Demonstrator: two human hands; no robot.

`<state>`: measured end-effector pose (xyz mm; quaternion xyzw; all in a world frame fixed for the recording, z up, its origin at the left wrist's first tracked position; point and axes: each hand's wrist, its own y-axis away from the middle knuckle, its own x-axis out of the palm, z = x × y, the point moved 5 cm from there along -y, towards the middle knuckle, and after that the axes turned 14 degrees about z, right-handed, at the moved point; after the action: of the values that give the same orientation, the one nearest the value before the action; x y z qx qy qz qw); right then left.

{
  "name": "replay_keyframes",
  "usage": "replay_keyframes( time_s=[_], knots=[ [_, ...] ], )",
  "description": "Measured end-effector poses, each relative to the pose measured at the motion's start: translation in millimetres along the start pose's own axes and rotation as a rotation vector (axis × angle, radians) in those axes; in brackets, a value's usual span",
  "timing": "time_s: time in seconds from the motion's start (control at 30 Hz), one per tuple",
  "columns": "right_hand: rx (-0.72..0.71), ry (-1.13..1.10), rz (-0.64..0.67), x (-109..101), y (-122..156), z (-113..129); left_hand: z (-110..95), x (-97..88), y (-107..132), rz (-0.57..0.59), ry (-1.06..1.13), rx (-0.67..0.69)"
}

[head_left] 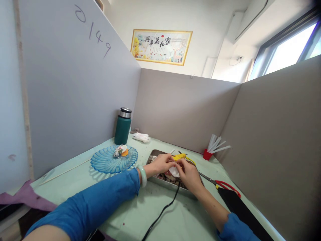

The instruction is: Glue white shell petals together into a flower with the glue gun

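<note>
Over a metal tray (163,182) of shells and small pebble-like pieces, my two hands meet fingertip to fingertip. My left hand (163,164), with a pale green bangle (143,176) on its wrist, is closed in a pinch. My right hand (188,173) is also pinched, touching the left. What lies between the fingertips is too small to make out. Just below them shows a white shell-like piece (174,171); I cannot tell whether it is held. Behind the hands lies a yellow glue gun (179,156), partly hidden, and a black cord (164,209) runs from the tray towards me.
On the left, a blue scalloped glass plate (100,161) bears a small shell cluster. A green bottle (122,129) stands behind it. Right of the tray are red-handled scissors (227,185), a black strip (240,214) and a red cup (207,154) of white sticks. Grey partitions enclose the table.
</note>
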<state>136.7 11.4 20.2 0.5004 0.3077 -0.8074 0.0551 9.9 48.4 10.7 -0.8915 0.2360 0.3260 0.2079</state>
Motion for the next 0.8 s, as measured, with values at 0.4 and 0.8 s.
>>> replay_keyframes(
  time_s=[0.4, 0.8],
  knots=[
    [-0.006, -0.015, 0.008, 0.9, 0.2, -0.3, 0.3, -0.5, 0.6, -0.010, -0.002, 0.013],
    [-0.002, -0.019, 0.022, 2.2, -0.7, -2.1, -0.2, -0.6, 1.0, 0.010, -0.040, -0.022]
  ],
)
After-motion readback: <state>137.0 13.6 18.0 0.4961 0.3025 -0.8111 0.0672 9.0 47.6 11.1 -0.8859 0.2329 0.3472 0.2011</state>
